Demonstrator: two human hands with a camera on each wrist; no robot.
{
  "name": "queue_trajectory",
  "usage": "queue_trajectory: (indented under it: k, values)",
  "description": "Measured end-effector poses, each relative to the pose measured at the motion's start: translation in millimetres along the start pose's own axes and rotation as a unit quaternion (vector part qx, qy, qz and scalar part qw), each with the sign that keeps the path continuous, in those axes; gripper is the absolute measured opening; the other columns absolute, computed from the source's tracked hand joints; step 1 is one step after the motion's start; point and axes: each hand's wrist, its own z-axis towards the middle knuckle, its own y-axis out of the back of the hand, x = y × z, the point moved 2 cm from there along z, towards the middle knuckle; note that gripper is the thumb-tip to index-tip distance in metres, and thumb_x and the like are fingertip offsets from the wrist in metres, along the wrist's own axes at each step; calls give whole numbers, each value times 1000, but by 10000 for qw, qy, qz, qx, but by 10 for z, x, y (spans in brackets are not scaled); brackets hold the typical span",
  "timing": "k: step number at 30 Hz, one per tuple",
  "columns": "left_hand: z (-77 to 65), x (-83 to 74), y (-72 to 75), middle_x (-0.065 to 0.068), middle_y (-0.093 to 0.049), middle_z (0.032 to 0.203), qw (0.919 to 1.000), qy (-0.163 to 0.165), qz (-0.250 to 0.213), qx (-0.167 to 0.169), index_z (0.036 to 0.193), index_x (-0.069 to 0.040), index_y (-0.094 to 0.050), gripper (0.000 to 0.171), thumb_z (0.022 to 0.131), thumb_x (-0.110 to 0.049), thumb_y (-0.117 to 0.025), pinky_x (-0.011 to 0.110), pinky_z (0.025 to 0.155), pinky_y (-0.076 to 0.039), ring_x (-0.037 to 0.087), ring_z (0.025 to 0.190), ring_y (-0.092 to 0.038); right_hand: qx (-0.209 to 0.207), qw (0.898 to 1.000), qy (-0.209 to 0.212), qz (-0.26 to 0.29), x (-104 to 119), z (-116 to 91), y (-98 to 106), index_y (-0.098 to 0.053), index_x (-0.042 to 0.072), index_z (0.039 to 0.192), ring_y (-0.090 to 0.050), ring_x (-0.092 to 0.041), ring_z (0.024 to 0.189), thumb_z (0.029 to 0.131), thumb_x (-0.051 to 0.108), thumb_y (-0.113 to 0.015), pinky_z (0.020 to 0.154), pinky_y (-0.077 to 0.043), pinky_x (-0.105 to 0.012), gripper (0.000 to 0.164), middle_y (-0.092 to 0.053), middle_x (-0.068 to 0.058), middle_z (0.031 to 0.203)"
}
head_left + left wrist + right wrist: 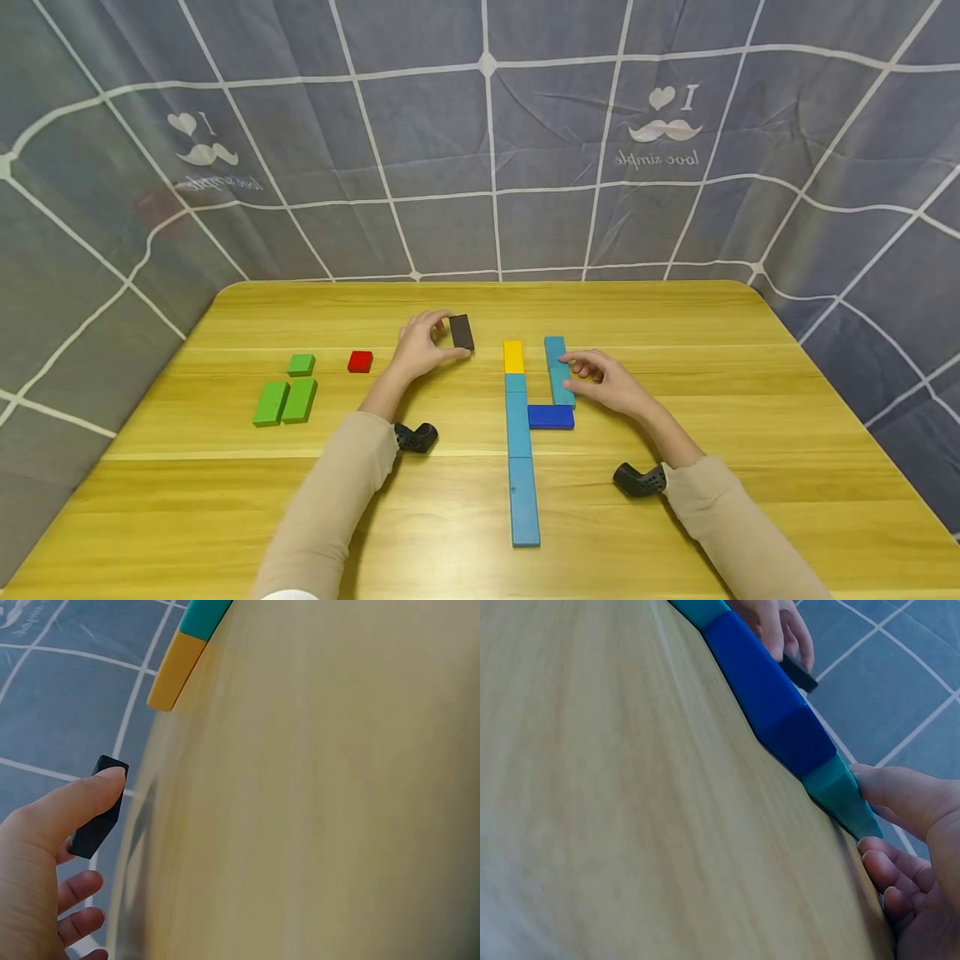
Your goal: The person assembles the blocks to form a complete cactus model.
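Note:
My left hand [422,346] pinches a black block [462,332] between thumb and fingers; in the left wrist view the block [101,814] is tilted, with the thumb along one side. My right hand [609,383] is beside two light blue blocks [561,386] laid end to end, its thumb and forefinger apart at their right edge. A dark blue block [551,417] lies crosswise below them, meeting a long column of light blue blocks [518,423]. At the column's far end sits a yellow block [513,357]. The right wrist view shows the thumb at the teal-looking block [840,793].
Left of my left hand lie a red block [360,362], a small green block [301,365] and two longer green blocks [299,400]. All rest on a wooden table [442,517]. A grey curtain [420,150] with white lines stands behind it. Each wrist carries a black device [416,437].

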Motion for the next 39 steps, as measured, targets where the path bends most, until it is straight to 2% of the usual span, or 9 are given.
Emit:
queue_trajectory:
  k: [7,16,25,32,39]
  values:
    - [173,-74,-173,9,-56,99,9997,217,54,139,129,-11,-51,72,68,-38,-79,45,88,-27,26,99,-46,-17,10000,57,7,-3,10,-3,-54,-3,120,-40,-21,80,84,7,-65,68,-33,-24,39,-50,-14,94]
    - [315,-187,-328,9,-57,103,9993,217,131,268,131,-13,-49,73,69,-39,-77,45,93,-24,26,105,-44,34,10000,-51,24,-21,3,-15,-56,2,121,-41,-20,81,85,14,-65,69,-34,-24,39,-50,-11,95]
    - [408,-256,-432,7,-54,105,9984,263,266,422,132,-18,-49,71,71,-43,-75,43,88,-24,25,106,-42,-117,9981,612,41,-29,-25,-40,-57,3,118,-40,-15,77,86,22,-64,65,-33,-24,38,-49,-5,90]
    - [432,-299,-458,8,-51,109,9965,334,420,638,133,-20,-48,70,73,-46,-72,43,87,-22,26,109,-40,14,10000,25,-8,-9,-14,-23,-56,2,121,-41,-20,81,86,15,-64,69,-34,-25,38,-49,-11,95]
    - [435,-318,-446,8,-48,116,9943,454,375,884,136,-20,-45,59,85,-45,-59,42,87,-20,26,110,-37,13,9999,137,-49,243,-47,-17,-53,-9,119,-41,-27,80,85,1,-61,68,-34,-24,36,-49,-21,95]
